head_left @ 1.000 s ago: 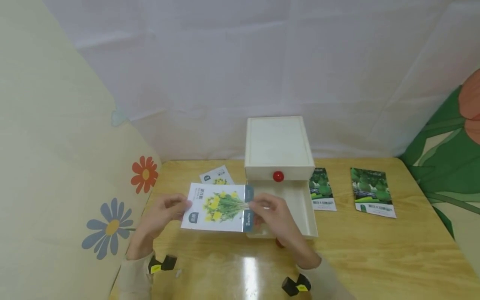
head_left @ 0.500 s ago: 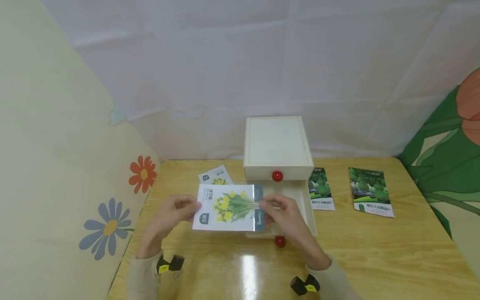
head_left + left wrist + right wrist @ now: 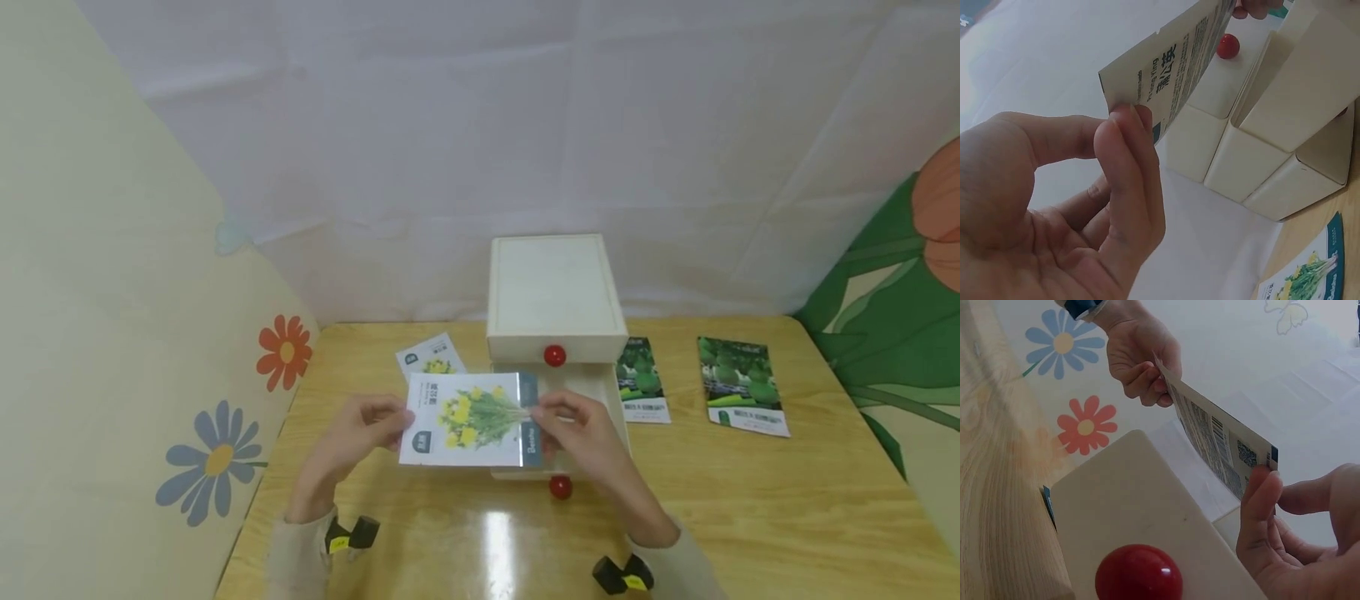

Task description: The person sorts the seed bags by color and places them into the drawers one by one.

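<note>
A white seed packet (image 3: 480, 421) with yellow flowers and a blue-grey band is held up between both hands, partly in front of the pulled-out lower drawer (image 3: 617, 408). My left hand (image 3: 367, 429) pinches its left edge between thumb and fingers, which the left wrist view shows closely. At the banded end, my right hand (image 3: 581, 429) pinches the packet the same way. The right wrist view shows the packet's printed back (image 3: 1210, 434) with a barcode and a square code. Behind the packet stands the white drawer box (image 3: 555, 283) with red knobs (image 3: 555, 356).
Another yellow-flower packet (image 3: 429, 353) lies on the table to the left of the box, partly covered by the held one. Two green gourd packets lie to the right, one (image 3: 642, 383) beside the box and one (image 3: 742, 385) farther off. A white cloth (image 3: 420, 150) hangs behind.
Both hands have moved to the right with the seed packet between them, and it now overlaps more of the drawer. The lower red knob has come into fuller view. The grips look the same.
</note>
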